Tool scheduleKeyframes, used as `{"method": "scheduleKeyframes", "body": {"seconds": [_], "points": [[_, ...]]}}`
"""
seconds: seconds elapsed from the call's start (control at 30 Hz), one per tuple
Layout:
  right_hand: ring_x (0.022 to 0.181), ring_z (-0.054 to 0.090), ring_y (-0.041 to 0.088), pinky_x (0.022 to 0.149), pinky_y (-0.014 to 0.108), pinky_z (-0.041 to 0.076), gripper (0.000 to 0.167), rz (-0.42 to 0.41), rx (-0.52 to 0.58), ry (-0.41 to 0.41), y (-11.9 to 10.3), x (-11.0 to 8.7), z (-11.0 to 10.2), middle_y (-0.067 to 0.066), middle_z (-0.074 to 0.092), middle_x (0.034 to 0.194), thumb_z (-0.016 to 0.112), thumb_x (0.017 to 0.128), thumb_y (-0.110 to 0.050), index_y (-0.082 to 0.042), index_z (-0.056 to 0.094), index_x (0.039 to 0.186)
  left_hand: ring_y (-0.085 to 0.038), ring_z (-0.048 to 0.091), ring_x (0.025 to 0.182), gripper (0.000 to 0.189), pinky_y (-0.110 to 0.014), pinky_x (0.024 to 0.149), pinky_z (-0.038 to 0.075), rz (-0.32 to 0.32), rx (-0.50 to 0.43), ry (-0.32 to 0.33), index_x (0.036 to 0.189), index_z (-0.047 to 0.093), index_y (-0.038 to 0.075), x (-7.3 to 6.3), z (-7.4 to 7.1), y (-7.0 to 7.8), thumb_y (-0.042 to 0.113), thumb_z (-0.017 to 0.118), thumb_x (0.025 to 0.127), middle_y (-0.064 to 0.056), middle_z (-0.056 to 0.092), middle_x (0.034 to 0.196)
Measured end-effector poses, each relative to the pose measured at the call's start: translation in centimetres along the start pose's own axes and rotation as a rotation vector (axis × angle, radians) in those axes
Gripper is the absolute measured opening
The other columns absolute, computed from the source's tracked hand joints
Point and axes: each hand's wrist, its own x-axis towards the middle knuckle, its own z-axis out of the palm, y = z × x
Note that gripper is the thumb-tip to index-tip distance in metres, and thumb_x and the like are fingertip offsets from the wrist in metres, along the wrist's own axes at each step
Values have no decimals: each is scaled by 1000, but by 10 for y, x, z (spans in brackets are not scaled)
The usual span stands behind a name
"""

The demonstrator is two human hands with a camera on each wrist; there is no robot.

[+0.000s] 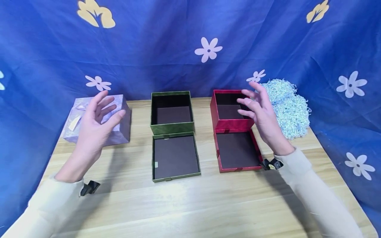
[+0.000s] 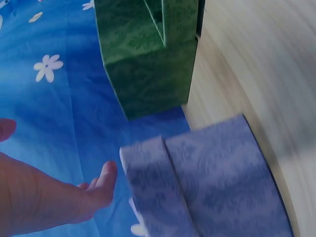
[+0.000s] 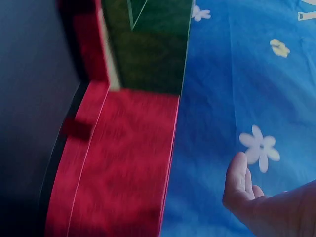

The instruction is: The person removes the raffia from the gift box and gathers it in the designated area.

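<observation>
My left hand (image 1: 97, 127) hovers over a closed lavender gift box (image 1: 121, 112) with a bow, its fingers apart and loosely bent, holding nothing. In the left wrist view that hand (image 2: 64, 195) is beside the lavender box (image 2: 212, 163). Above the open red box (image 1: 233, 124) is my right hand (image 1: 263, 115), fingers spread and holding nothing; it hides part of the box's right side. The red box's lid (image 1: 238, 150) lies inner side up in front of it. Between the hands stands an open green box (image 1: 172, 128), with its lid (image 1: 177, 157) inner side up before it.
Pale blue shredded filler (image 1: 290, 112) is heaped at the back right of the wooden table (image 1: 178, 205). A blue flowered cloth (image 1: 166, 49) hangs behind and along both sides. Dark straps (image 1: 272, 164) sit at the cuffs of the light sleeves (image 1: 309, 185).
</observation>
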Motion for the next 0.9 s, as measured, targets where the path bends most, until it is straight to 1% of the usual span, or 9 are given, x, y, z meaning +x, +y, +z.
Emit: {"method": "scheduleKeyframes", "body": {"seconds": [0.2, 0.3, 0.37, 0.47, 0.57, 0.63, 0.73, 0.83, 0.9], "points": [[134, 58, 37, 91, 39, 62, 61, 64, 57, -79, 5, 7, 36, 25, 39, 162, 56, 108, -15, -14, 37, 166, -18, 58, 126, 65, -16, 96, 51, 33, -108, 61, 157, 54, 14, -4, -20, 6, -8, 74, 99, -5, 60, 141], [134, 58, 38, 90, 41, 63, 63, 77, 67, -115, 9, 10, 54, 21, 43, 162, 59, 106, -19, -15, 38, 166, -18, 60, 125, 64, -17, 90, 57, 35, -171, 72, 155, 54, 12, -5, -33, 8, -12, 72, 99, -7, 60, 140], [134, 58, 38, 90, 43, 63, 65, 82, 71, -135, 12, 13, 67, 18, 46, 159, 61, 105, -21, -15, 39, 166, -17, 60, 124, 65, -17, 87, 58, 20, -185, 70, 157, 52, 12, -4, -44, 9, -13, 71, 100, -6, 59, 141], [134, 58, 39, 90, 44, 64, 67, 101, 90, -164, 16, 15, 88, 15, 50, 154, 64, 103, -23, -16, 40, 165, -15, 58, 124, 65, -16, 85, 58, -7, -174, 60, 157, 50, 14, -3, -60, 8, -13, 69, 101, -4, 56, 142], [132, 60, 40, 89, 46, 64, 67, 125, 121, -209, 19, 19, 111, 17, 51, 151, 65, 104, -19, -14, 39, 166, -13, 57, 123, 65, -15, 84, 57, -25, -153, 59, 157, 50, 15, -3, -77, 6, -12, 68, 102, -2, 56, 141], [130, 62, 38, 89, 47, 64, 67, 143, 141, -241, 21, 22, 127, 17, 51, 150, 65, 105, -17, -14, 39, 166, -13, 58, 123, 64, -15, 82, 57, -34, -154, 73, 158, 50, 15, -2, -87, 4, -12, 67, 102, -2, 56, 140], [127, 64, 35, 90, 48, 64, 66, 165, 163, -287, 23, 25, 150, 19, 51, 148, 64, 105, -14, -15, 38, 166, -11, 59, 121, 66, -13, 80, 56, -60, -118, 117, 160, 48, 15, -1, -102, 0, -8, 69, 103, 0, 56, 138], [131, 61, 44, 93, 48, 63, 64, 191, 204, -315, 25, 26, 170, 25, 50, 149, 63, 106, -12, -15, 39, 165, -8, 61, 118, 68, -12, 79, 56, -98, -95, 155, 163, 46, 14, 3, -117, -6, -5, 71, 103, 1, 57, 135], [135, 57, 51, 94, 48, 62, 62, 216, 234, -328, 28, 27, 185, 30, 48, 150, 61, 107, -10, -13, 39, 165, -6, 61, 114, 69, -11, 77, 53, -142, -59, 171, 166, 43, 15, 7, -126, -9, -1, 71, 104, 4, 60, 130]]}}
